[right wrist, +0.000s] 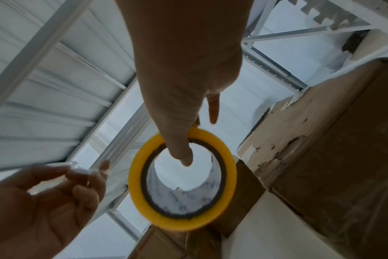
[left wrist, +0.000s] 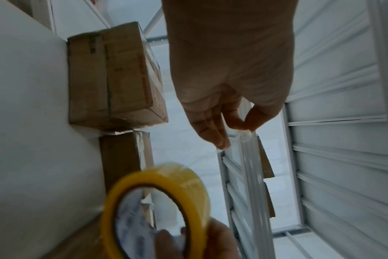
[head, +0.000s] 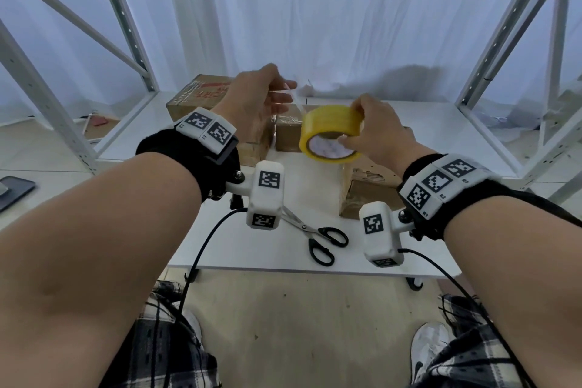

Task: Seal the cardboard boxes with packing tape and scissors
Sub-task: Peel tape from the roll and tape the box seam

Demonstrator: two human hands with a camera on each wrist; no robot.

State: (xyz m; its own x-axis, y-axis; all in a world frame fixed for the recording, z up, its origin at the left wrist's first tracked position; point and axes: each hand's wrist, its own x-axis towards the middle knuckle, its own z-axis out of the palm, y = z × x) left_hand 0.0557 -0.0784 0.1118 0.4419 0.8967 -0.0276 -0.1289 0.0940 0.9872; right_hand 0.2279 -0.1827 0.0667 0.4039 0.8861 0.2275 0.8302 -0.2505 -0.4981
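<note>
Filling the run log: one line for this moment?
right hand grips yellow tape roll | left hand pinches clear tape end | black-handled scissors on table

A dark phone (head: 14, 190) lies left on the white table (head: 425, 242), white shelving (head: 132, 35) behind.

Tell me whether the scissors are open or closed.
Partly open. In the head view the scissors lie flat on the white table, their two black handle loops spread apart; the blade tips are hidden behind the left wrist camera.
</note>
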